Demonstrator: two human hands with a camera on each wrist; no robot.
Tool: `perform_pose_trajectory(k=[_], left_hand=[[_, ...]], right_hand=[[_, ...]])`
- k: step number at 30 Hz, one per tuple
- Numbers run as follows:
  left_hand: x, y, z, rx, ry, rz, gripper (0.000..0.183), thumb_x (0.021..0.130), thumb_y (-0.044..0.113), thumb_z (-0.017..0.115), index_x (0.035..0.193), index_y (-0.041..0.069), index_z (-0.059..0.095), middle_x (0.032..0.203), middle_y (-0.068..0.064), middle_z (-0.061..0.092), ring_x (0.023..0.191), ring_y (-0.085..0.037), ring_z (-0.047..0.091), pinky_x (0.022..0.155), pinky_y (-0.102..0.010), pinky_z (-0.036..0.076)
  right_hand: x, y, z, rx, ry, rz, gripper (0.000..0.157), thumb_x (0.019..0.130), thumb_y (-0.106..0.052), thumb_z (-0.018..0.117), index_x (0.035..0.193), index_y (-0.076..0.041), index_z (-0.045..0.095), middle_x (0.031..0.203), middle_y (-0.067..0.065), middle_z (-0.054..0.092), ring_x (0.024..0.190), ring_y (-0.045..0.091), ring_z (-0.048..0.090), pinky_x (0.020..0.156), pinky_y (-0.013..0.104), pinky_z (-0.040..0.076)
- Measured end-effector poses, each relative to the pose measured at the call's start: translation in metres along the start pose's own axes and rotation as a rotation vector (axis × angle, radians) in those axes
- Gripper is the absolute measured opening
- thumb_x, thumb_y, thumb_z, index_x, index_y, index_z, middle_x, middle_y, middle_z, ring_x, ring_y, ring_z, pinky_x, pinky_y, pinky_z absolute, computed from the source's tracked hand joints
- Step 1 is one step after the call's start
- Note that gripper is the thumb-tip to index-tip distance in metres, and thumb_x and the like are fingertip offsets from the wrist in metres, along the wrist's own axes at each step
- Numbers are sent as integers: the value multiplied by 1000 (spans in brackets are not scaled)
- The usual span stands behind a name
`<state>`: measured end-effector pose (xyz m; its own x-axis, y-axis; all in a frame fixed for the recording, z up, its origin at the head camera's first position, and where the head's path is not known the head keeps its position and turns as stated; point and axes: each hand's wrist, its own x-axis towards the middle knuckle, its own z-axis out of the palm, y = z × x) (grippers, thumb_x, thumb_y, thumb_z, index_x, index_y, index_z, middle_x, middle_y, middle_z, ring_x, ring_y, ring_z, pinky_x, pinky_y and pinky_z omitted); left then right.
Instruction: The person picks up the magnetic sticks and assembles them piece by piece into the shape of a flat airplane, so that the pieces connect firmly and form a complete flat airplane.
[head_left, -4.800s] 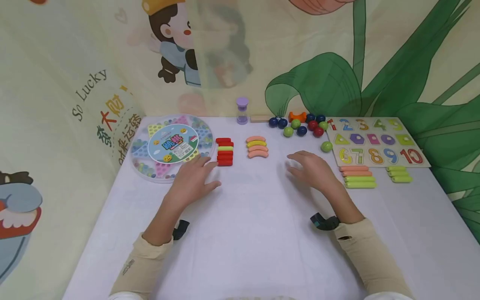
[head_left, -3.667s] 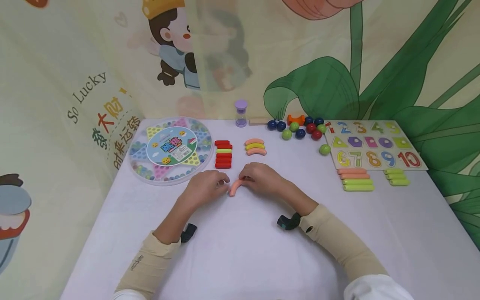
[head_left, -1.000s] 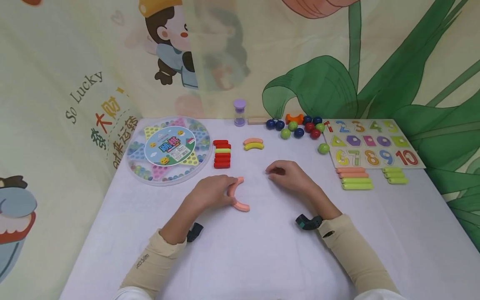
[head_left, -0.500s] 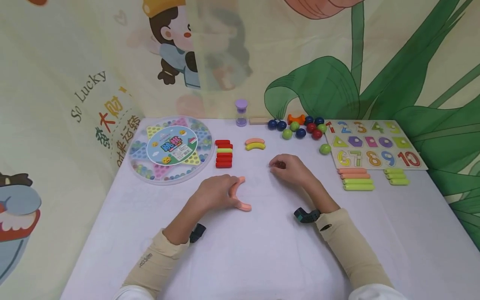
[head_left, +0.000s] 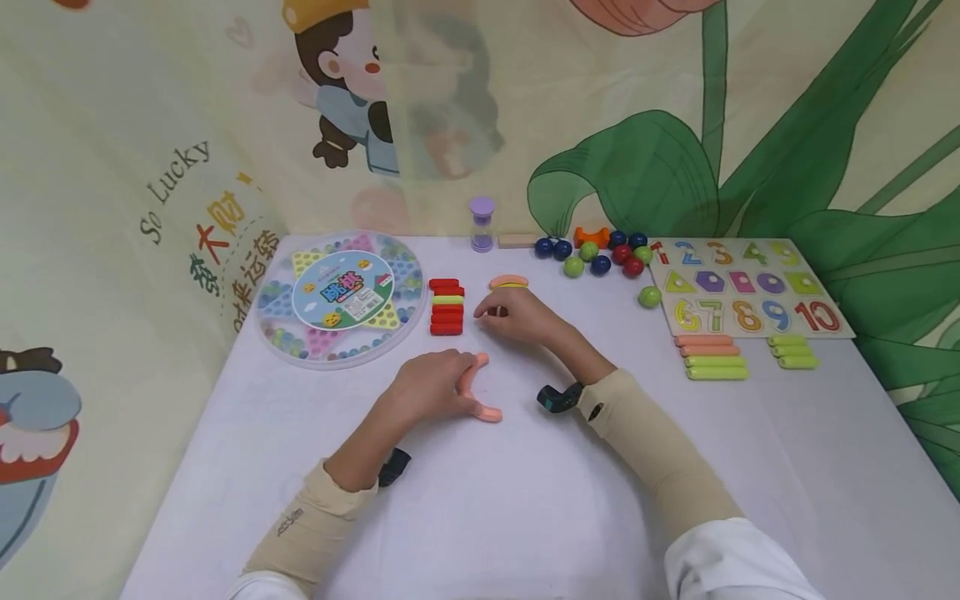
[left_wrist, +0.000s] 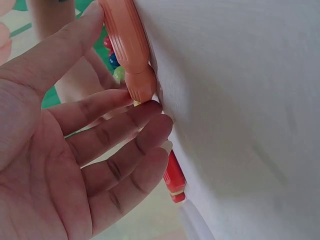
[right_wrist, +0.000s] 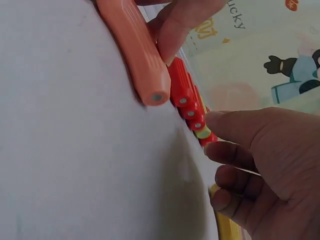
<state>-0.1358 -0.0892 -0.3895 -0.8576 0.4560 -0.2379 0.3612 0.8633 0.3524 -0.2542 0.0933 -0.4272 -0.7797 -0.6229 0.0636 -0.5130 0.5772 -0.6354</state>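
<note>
My left hand [head_left: 435,385] holds two pink curved magnetic sticks [head_left: 491,414] on the white table, set end to end as a C opening to the right. In the left wrist view, the thumb and fingertips lie along the pink stick [left_wrist: 129,40]. My right hand [head_left: 517,317] hovers ahead of the C with loosely bent fingers, thumb and index tips apart and nothing between them. Just beyond it lie another pink curved stick [head_left: 508,280] and a yellow one [right_wrist: 227,225], the yellow partly hidden by the hand. Short red sticks [head_left: 447,318] lie to its left.
A round board-game box [head_left: 343,358] stands back left. Along the back are a purple hourglass [head_left: 482,225], a wooden block [head_left: 517,241], an orange piece [head_left: 592,237] and several coloured balls [head_left: 600,265]. A number board [head_left: 750,330] with pink and green sticks [head_left: 716,373] lies right.
Pink curved sticks came one by one from the back row to the middle, forming the C under my left hand. Over the last half second my right hand moved left, near the yellow stick.
</note>
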Motion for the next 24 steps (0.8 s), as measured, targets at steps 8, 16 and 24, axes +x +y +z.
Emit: perform_pose_trajectory(k=[8, 16, 24], left_hand=[[-1, -1, 0, -5, 20, 8, 47, 63, 53, 75, 81, 14, 55, 67, 1, 48, 67, -13, 48, 56, -30, 38], [-1, -1, 4, -24, 20, 8, 51, 62, 54, 75, 78, 11, 54, 64, 0, 45, 65, -13, 48, 54, -29, 37], [-2, -2, 3, -8, 15, -27, 49, 61, 55, 75, 79, 13, 54, 65, 0, 47, 63, -12, 48, 53, -28, 37]], right_hand=[[25, -18, 22, -56, -36, -105, 13, 80, -26, 69, 90, -19, 73, 78, -11, 60, 73, 6, 51, 66, 20, 43], [-1, -18, 6, -95, -69, 66, 5, 79, -20, 70, 82, -16, 71, 74, -10, 60, 71, 8, 53, 67, 22, 44], [-48, 1, -24, 4, -173, 161, 4, 78, -17, 72, 80, -14, 71, 70, -6, 62, 70, 16, 52, 66, 29, 45]])
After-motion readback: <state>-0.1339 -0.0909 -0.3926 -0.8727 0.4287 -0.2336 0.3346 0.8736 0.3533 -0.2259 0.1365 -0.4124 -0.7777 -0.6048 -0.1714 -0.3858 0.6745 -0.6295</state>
